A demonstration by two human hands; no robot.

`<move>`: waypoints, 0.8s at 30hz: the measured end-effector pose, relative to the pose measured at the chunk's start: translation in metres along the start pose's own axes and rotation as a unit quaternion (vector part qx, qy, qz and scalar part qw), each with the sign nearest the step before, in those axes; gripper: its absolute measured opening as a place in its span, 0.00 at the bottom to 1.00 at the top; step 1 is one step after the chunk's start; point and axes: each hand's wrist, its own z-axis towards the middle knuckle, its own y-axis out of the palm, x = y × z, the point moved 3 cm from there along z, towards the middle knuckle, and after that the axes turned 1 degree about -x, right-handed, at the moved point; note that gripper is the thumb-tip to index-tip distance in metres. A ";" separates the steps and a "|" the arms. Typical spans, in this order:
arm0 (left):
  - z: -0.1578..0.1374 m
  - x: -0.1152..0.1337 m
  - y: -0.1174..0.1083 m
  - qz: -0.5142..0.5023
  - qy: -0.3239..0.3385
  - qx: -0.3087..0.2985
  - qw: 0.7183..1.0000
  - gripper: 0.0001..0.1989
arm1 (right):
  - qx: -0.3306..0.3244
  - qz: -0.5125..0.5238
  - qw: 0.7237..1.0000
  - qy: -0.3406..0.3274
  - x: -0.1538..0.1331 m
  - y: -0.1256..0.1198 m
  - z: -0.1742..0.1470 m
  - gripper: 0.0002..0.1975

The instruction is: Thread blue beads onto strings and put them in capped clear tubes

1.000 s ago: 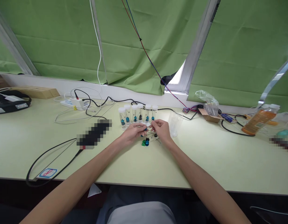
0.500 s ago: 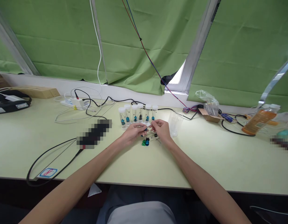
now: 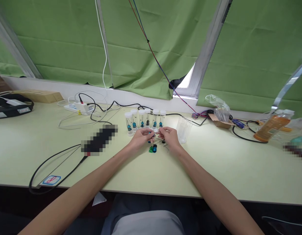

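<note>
My left hand [image 3: 141, 137] is closed, its fingertips pinching a small blue part whose exact kind I cannot make out. Close beside it, my right hand [image 3: 168, 135] pinches a thin metal rod [image 3: 157, 133], and the two sets of fingertips nearly meet. Just below the hands, small green pieces [image 3: 151, 149] and a blue piece [image 3: 154, 149] lie on the table, with dark bits and thin metal pins around them. Behind the hands stands a row of several clear capped tubes [image 3: 141, 119], each holding small blue or dark parts on thin rods.
Clear plastic tubes [image 3: 183, 132] lie right of my right hand. A blurred-out black device [image 3: 99, 140] with a cable is on the left. Farther right are a small cardboard box [image 3: 220, 123] and an orange bottle [image 3: 273, 127]. A power strip [image 3: 79, 108] sits at back left.
Both hands stay together over the same spot, with only slight finger movement. The view has shifted very little. The tubes and loose pieces stay put.
</note>
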 end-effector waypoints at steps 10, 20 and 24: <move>-0.011 0.009 0.011 0.120 0.108 0.043 0.986 0.13 | 0.001 0.041 0.998 0.042 -0.001 -0.001 -0.003 0.08; -0.017 0.009 0.019 0.152 0.143 0.073 0.975 0.08 | -0.006 0.066 0.997 0.042 0.005 -0.001 0.000 0.09; -0.016 0.006 0.019 0.150 0.144 0.064 0.976 0.08 | -0.008 0.075 0.996 0.043 0.004 -0.001 0.000 0.09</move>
